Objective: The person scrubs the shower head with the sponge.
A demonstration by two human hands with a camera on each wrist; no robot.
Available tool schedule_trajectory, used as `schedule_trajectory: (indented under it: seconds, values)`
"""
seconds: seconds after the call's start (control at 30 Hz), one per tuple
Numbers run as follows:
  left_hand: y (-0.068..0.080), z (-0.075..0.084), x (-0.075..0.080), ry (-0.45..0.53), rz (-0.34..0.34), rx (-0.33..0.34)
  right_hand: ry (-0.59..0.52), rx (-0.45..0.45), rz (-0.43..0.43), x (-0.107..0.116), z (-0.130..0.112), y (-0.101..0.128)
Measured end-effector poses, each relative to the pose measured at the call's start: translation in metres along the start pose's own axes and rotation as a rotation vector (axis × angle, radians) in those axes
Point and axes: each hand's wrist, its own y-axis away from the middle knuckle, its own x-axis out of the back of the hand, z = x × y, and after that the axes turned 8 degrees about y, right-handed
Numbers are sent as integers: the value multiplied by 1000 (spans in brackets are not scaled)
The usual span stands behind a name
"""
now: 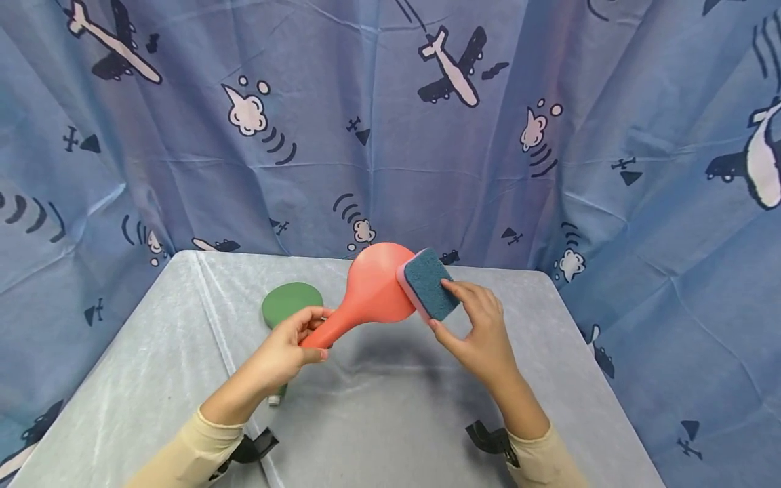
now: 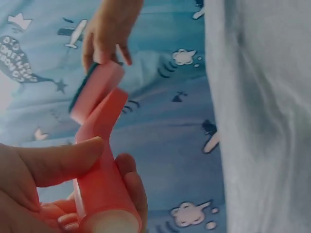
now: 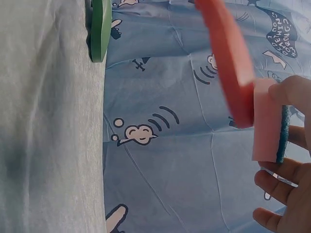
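Nearest, two cream sleeves [image 1: 189, 455] come in at seven and five o'clock, with two black straps [image 1: 264, 445] hanging at the wrists, one on each side. Two bare hands reach forward from them. The left hand [image 1: 282, 352], at about half past seven, is clamped round the handle of one orange paddle [image 1: 381, 281], thumb on one side and fingers on the other; the paddle is held up off the table, its round head just below the middle, toward six. The right hand [image 1: 482, 332], near half past four, pinches one sponge [image 1: 432, 283] between thumb and fingers — blue-green on one face, pink on the other — and the pink side meets the orange head at its three o'clock edge. Beyond the left hand, at eight, lies one green paddle [image 1: 291, 303], its handle partly hidden. All this is above or on one grey table [image 1: 518, 379]. Farthest back hangs blue cloth [image 1: 329, 129]; three large printed planes show up high, near ten, one and half past two.
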Motion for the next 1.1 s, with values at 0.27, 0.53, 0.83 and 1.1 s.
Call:
schedule_trajectory:
  seconds: [0.27,0.53,0.83,1.1]
  values:
    - [16,16,3,36,41,-51,-9,6,65,0,-1,-1]
    - [20,29,6,146,136,-132,20,369,209,-10,-22,-2]
    - [23,30,0,122,187,-161,100,409,241,5,-27,-4]
    - [25,32,-2,23,247,-178,55,412,262,6,-34,-4]
